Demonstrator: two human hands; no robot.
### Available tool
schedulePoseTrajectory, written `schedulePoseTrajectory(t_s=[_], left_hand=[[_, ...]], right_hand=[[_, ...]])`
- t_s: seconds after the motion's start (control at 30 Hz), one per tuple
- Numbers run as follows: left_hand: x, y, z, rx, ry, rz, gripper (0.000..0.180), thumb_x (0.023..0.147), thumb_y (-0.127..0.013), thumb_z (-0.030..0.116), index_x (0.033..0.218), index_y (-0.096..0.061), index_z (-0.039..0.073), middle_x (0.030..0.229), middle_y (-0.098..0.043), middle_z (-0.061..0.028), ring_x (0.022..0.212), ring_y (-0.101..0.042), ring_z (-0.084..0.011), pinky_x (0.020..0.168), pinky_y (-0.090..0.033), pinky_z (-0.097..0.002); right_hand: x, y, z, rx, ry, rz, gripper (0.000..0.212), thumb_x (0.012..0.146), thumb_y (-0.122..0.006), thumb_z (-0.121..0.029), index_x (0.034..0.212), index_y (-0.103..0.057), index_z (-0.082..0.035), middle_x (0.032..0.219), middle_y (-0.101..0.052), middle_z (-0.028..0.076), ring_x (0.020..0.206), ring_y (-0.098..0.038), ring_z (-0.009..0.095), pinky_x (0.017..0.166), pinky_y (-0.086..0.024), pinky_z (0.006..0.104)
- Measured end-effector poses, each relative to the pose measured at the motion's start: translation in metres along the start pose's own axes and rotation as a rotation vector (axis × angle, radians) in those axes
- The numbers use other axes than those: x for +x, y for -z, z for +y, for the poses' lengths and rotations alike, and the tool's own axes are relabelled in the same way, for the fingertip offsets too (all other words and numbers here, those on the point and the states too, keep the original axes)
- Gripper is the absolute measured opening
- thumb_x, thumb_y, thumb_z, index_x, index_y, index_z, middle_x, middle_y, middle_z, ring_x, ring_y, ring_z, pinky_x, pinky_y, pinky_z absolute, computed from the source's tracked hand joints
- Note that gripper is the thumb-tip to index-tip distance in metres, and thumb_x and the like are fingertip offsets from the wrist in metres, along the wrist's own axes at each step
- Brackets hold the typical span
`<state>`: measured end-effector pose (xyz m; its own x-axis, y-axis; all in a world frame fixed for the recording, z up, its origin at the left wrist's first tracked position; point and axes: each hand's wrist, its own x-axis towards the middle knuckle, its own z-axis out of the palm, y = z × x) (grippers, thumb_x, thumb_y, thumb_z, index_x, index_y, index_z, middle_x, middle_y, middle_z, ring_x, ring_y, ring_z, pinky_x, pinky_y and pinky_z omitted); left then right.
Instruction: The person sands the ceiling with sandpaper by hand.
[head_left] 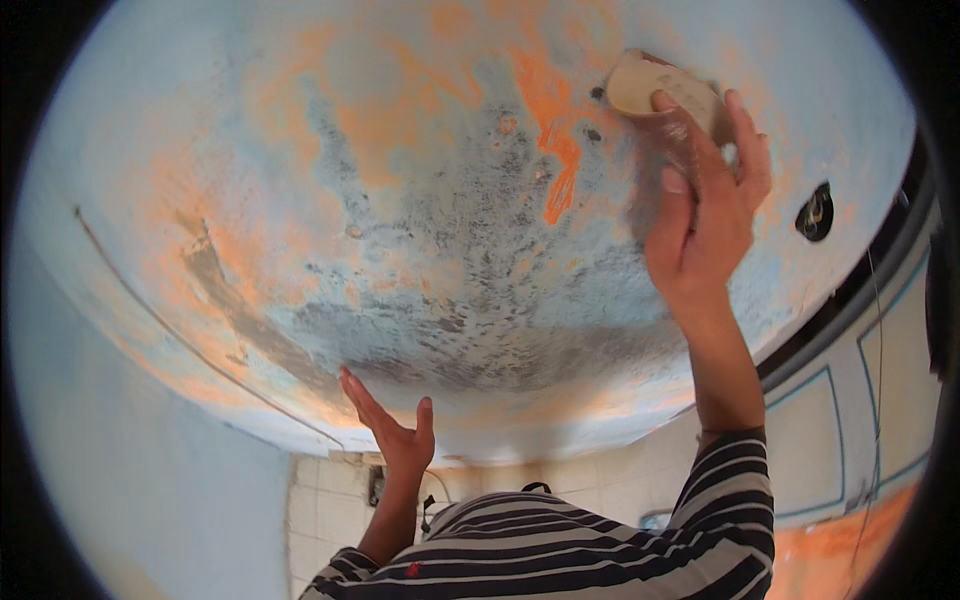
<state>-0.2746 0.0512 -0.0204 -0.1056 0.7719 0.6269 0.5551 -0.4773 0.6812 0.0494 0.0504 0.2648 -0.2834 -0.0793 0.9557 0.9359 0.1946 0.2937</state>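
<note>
My right hand [708,225] is raised at the upper right, its fingers closed on a tan, curved sheet of sandpaper [665,82] held at the wall. Light blue paint covers the wall [450,200], with worn orange patches, a bright orange streak and a rough grey-black area in the middle. Lower down on the left, my left hand [402,440] is open, thumb and fingers spread and holding nothing. Its fingertips are close to the wall by a grey patched strip [270,345]; whether they touch cannot be made out.
A dark round hole [816,212] sits in the wall right of my right hand. A thin cord or rod [170,325] runs down the left side. Pale floor tiles [325,510] show below. A pale panel with blue outlines [810,440] stands at the right.
</note>
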Motion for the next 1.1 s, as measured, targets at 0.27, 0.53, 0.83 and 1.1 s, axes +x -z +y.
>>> schedulePoseTrajectory(t_s=[0.27, 0.53, 0.83, 1.1], left_hand=[[-0.004, -0.039, 0.058, 0.056, -0.1, 0.108, 0.105, 0.089, -0.077, 0.024, 0.163, -0.008, -0.001, 0.169, -0.006, -0.0325, 0.157, -0.006, -0.0523, 0.122, -0.011, -0.0622], [-0.028, -0.059, 0.103, 0.16, -0.123, 0.19, 0.111, 0.086, -0.076, 0.02, 0.164, 0.0, 0.0, 0.17, -0.002, -0.0302, 0.158, -0.003, -0.0479, 0.125, -0.009, -0.0581], [-0.073, -0.071, 0.121, 0.142, -0.006, 0.283, 0.107, 0.086, -0.077, 0.023, 0.164, -0.007, -0.001, 0.17, -0.005, -0.0314, 0.157, -0.005, -0.051, 0.122, -0.011, -0.0609], [-0.09, -0.059, 0.128, 0.153, 0.071, 0.303, 0.106, 0.086, -0.078, 0.022, 0.163, -0.01, -0.003, 0.17, -0.008, -0.0303, 0.158, -0.006, -0.0493, 0.123, -0.012, -0.0593]], right_hand=[[0.034, 0.018, 0.021, -0.199, 0.337, -0.416, 0.025, 0.098, -0.059, -0.018, 0.121, -0.069, -0.018, 0.138, -0.066, -0.002, 0.145, -0.047, 0.025, 0.123, -0.026, 0.0528], [0.027, 0.025, 0.025, 0.336, 0.734, -0.48, 0.007, 0.089, -0.064, -0.013, 0.093, -0.067, -0.008, 0.123, -0.071, 0.006, 0.134, -0.057, 0.027, 0.121, -0.035, 0.0507], [0.031, 0.023, 0.025, 0.283, 0.847, -0.48, 0.015, 0.089, -0.059, -0.008, 0.098, -0.07, -0.011, 0.13, -0.067, 0.007, 0.134, -0.056, 0.025, 0.12, -0.035, 0.0523], [0.039, 0.018, 0.024, 0.351, 0.775, -0.368, 0.016, 0.088, -0.064, -0.01, 0.101, -0.072, -0.015, 0.131, -0.068, 0.006, 0.136, -0.054, 0.024, 0.121, -0.032, 0.0528]])
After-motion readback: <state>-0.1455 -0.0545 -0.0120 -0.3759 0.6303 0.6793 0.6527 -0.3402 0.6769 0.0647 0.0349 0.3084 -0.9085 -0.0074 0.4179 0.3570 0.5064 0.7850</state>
